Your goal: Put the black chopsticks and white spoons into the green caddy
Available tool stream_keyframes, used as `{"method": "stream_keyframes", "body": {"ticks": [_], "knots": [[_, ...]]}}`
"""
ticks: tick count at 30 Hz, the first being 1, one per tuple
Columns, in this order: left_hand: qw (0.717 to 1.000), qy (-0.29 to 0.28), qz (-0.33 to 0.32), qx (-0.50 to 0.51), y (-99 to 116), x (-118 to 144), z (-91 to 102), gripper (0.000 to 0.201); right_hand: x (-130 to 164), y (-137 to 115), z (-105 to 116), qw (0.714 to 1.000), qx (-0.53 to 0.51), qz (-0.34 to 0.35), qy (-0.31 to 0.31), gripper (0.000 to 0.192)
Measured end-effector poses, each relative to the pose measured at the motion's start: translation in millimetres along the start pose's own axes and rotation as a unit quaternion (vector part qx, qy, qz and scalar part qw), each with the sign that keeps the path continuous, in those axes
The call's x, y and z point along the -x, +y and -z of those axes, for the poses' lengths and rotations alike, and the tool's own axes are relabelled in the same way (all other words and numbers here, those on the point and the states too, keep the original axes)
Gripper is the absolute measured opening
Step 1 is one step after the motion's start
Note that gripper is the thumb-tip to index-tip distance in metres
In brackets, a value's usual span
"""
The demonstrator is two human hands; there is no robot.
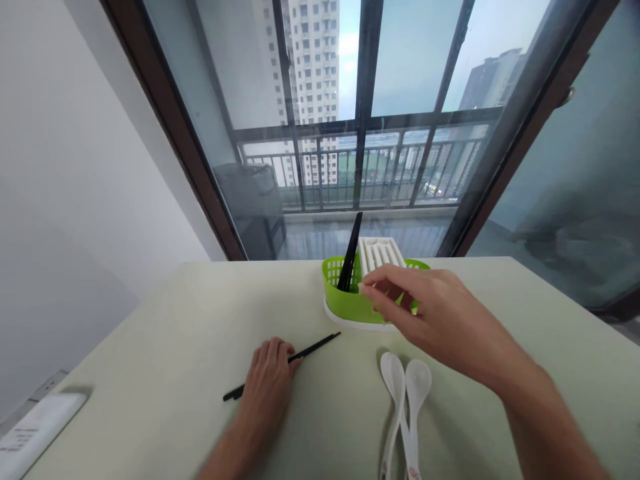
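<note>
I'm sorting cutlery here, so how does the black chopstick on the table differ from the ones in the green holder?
The table chopstick lies flat under the left hand; the holder chopsticks stand tilted in the green holder, untouched. The first lies singly, the second bunched together. All are black and slender.

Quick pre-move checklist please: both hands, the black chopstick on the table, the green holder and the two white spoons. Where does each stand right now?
1. Left hand resting on the black chopstick lying flat on the table: ok.
2. Right hand at the green holder, fingers pinched; anything held: cannot tell.
3. Holder upright on its white base, black chopsticks standing inside: ok.
4. Two white spoons lying on the table, untouched: ok.
5. White device at the left table edge, away from both hands: ok.
</note>
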State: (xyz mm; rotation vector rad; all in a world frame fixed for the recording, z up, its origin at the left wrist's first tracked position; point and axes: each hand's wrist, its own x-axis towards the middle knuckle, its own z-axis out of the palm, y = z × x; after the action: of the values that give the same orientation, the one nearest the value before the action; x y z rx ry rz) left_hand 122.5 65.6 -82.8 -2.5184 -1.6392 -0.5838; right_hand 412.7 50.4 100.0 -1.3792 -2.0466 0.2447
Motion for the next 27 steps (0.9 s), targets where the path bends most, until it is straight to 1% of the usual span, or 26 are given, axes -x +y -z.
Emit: {"method": "stream_keyframes", "body": {"ticks": [4, 9, 12, 14, 17, 20, 23, 24, 26, 27], "knots": [[1.000, 0.020, -0.001, -0.016, -1.0, 2.7, -6.7, 0.034, 0.2, 2.3, -0.5, 1.000, -0.001, 0.002, 0.001, 0.020], [1.000, 0.007, 0.010, -0.004, -0.5, 2.0, -3.8, 0.030, -1.2, 2.8, -2.8, 1.000, -0.005, 0.005, -0.011, 0.019], [0.999, 0.003, 0.036, 0.036, 3.3, 0.5, 1.9, 0.027, -3.3, 3.1, -5.1, 1.000, -0.018, 0.005, -0.025, 0.020], [0.993, 0.000, 0.065, 0.097, 8.3, -1.0, 8.2, 0.024, -4.4, 4.5, -6.9, 0.999, -0.029, 0.000, -0.035, 0.020], [0.971, 0.006, 0.105, 0.213, 19.0, -2.8, 20.5, 0.022, -4.4, 6.6, -10.8, 0.996, -0.047, -0.014, -0.071, 0.022], [0.938, 0.050, 0.129, 0.317, 30.5, -2.1, 30.7, 0.025, -1.9, 3.2, -17.7, 0.984, -0.094, -0.027, -0.146, 0.025], [0.896, 0.080, 0.143, 0.413, 39.7, 1.4, 35.6, 0.031, 0.3, -10.7, -28.3, 0.965, -0.157, -0.018, -0.208, 0.045], [0.881, 0.082, 0.144, 0.442, 42.1, 2.6, 36.6, 0.033, 0.6, -17.0, -32.2, 0.961, -0.175, -0.006, -0.215, 0.045], [0.860, 0.075, 0.140, 0.485, 45.6, 4.4, 38.1, 0.035, 0.9, -30.1, -38.9, 0.956, -0.196, 0.030, -0.215, 0.030], [0.855, 0.068, 0.136, 0.495, 46.8, 4.9, 38.4, 0.037, 1.2, -36.0, -41.3, 0.957, -0.195, 0.049, -0.211, 0.022]]}}
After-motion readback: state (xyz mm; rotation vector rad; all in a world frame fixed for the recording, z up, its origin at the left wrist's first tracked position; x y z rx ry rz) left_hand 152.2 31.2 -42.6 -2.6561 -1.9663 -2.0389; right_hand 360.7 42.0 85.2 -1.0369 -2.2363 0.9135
